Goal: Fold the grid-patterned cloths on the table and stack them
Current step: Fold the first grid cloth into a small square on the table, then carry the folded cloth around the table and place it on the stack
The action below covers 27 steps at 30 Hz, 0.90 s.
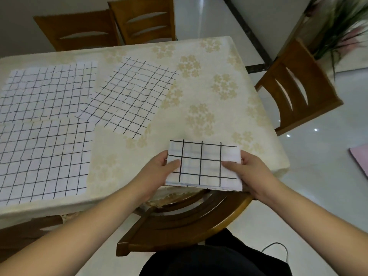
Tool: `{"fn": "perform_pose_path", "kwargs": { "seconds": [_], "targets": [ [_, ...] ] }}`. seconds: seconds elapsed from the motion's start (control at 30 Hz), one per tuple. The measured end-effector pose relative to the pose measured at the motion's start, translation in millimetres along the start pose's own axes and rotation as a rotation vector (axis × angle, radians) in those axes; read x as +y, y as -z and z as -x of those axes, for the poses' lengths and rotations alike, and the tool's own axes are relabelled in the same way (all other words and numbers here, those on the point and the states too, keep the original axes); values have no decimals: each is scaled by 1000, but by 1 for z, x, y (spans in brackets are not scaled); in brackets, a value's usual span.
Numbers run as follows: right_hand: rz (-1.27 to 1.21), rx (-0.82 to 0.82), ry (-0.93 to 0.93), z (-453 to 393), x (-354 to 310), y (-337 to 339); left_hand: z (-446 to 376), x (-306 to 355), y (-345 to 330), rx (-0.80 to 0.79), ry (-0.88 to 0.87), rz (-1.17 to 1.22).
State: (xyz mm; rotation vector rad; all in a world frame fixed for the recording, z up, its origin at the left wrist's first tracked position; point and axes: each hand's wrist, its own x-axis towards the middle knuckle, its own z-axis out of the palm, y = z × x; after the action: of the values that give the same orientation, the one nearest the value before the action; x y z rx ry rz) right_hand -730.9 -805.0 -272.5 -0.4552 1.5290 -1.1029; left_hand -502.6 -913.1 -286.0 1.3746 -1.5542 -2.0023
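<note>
A folded white cloth with a black grid (203, 166) is held over the table's near edge. My left hand (161, 170) pinches its left side, thumb on top. Gripping the right side the same way is my right hand (249, 172). Three unfolded grid cloths lie flat on the table: one at the far left (49, 90), one in the middle turned at an angle (129, 96), one at the near left (43, 158). The angled cloth overlaps the corner of the far left one.
The table (209, 96) wears a cream cloth with pale flower prints. Wooden chairs stand at the far side (111, 26), at the right (296, 90) and just in front of me (189, 222). A plant (342, 26) stands at the far right, on a glossy white floor.
</note>
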Motion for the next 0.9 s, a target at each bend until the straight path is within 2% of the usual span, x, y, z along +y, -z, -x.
{"fn": "perform_pose_path", "kwargs": {
  "seconds": [0.17,0.4,0.63,0.9],
  "targets": [
    [-34,77,24,44,6,29,13,5,-31,-90,-48,1],
    [-146,193,65,96,38,74,23,5,-95,-107,-40,-34],
    [-137,459,172,149,72,142,44,2,-195,-95,34,126],
    [-244,634,172,211,103,231,66,-5,-309,-137,-20,21]
  ]
}}
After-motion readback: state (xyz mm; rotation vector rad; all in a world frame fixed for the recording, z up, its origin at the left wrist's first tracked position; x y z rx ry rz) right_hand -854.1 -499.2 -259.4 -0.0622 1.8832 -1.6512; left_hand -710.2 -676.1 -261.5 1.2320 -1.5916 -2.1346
